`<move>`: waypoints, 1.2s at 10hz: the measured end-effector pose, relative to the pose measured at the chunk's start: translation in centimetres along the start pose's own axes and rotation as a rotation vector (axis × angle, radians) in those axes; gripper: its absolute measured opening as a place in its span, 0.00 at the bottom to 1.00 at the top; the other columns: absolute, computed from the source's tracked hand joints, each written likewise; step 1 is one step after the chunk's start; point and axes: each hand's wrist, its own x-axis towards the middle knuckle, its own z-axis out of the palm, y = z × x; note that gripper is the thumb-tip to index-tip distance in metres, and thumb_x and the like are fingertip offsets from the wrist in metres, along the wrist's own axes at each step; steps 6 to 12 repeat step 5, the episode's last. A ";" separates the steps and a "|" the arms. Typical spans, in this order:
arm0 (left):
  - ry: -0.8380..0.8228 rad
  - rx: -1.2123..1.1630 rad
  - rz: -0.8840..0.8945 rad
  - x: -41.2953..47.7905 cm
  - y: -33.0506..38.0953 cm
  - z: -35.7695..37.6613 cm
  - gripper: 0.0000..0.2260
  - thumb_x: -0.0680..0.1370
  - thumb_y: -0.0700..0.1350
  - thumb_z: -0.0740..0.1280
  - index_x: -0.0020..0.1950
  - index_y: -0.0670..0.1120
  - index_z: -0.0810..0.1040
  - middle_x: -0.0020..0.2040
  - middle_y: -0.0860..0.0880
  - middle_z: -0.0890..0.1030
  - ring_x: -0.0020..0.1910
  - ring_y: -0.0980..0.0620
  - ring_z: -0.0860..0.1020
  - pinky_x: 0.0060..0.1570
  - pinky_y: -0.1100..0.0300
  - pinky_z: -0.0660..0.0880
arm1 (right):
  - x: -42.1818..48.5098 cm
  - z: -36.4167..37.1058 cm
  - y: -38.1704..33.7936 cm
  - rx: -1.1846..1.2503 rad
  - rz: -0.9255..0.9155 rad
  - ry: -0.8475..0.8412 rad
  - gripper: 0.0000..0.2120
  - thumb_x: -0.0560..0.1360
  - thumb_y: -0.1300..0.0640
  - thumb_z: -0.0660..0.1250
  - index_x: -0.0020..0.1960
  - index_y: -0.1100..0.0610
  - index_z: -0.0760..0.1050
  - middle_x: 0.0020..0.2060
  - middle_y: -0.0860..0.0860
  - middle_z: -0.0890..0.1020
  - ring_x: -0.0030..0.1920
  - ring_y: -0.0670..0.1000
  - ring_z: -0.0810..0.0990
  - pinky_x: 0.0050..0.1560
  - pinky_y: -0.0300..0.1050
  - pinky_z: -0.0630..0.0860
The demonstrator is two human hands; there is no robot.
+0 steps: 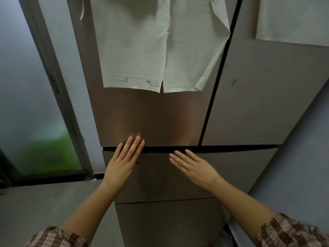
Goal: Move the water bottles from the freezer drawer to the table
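A tall brown fridge fills the view. Its upper freezer drawer (231,168) is closed, with a second closed drawer (169,221) below it. My left hand (124,157) reaches out with straight fingers, the fingertips over the dark gap above the upper drawer. My right hand (194,168) is stretched flat in front of the same drawer's front, fingers pointing up and left. Both hands hold nothing. No water bottles and no table are in view.
Two fridge doors (151,114) stand closed above the drawers, with white paper sheets (142,50) stuck on them. A frosted window with a grey frame (58,97) is at the left. A grey floor (44,202) lies at lower left.
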 end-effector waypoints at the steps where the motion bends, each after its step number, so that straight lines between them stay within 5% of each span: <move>1: 0.041 0.010 0.020 -0.1 -0.2 0.5 0.50 0.69 0.47 0.76 0.79 0.46 0.43 0.79 0.47 0.42 0.78 0.47 0.42 0.76 0.50 0.42 | 0.2 -0.1 0.2 0.047 0.011 -0.054 0.38 0.68 0.56 0.71 0.74 0.55 0.58 0.75 0.52 0.55 0.74 0.54 0.55 0.73 0.54 0.53; 2: 0.042 0.009 0.023 0.0 -0.3 0.5 0.50 0.70 0.47 0.75 0.79 0.46 0.43 0.79 0.47 0.41 0.78 0.47 0.42 0.76 0.50 0.42 | 0.2 -0.5 0.2 0.137 0.053 -0.051 0.41 0.64 0.59 0.74 0.73 0.59 0.59 0.74 0.53 0.57 0.74 0.55 0.56 0.71 0.53 0.57; 4: 0.085 -0.038 -0.008 0.2 0.4 -1.6 0.49 0.70 0.51 0.73 0.78 0.46 0.41 0.79 0.44 0.49 0.78 0.48 0.41 0.75 0.49 0.45 | 0.6 -3.3 0.5 0.323 0.069 -0.108 0.40 0.75 0.54 0.67 0.78 0.56 0.46 0.77 0.52 0.42 0.77 0.53 0.44 0.74 0.50 0.42; 5: 0.163 -0.075 -0.037 1.6 0.2 -3.8 0.48 0.69 0.51 0.74 0.79 0.45 0.46 0.75 0.42 0.58 0.76 0.45 0.55 0.74 0.51 0.46 | 1.0 -5.9 1.2 0.510 0.204 0.050 0.32 0.72 0.55 0.67 0.74 0.56 0.64 0.73 0.56 0.67 0.72 0.56 0.67 0.70 0.53 0.65; 12: 0.163 -0.075 -0.037 1.6 0.2 -3.8 0.48 0.69 0.51 0.74 0.79 0.45 0.46 0.75 0.42 0.58 0.76 0.45 0.55 0.74 0.51 0.46 | 1.0 -5.9 1.2 0.510 0.204 0.050 0.32 0.72 0.55 0.67 0.74 0.56 0.64 0.73 0.56 0.67 0.72 0.56 0.67 0.70 0.53 0.65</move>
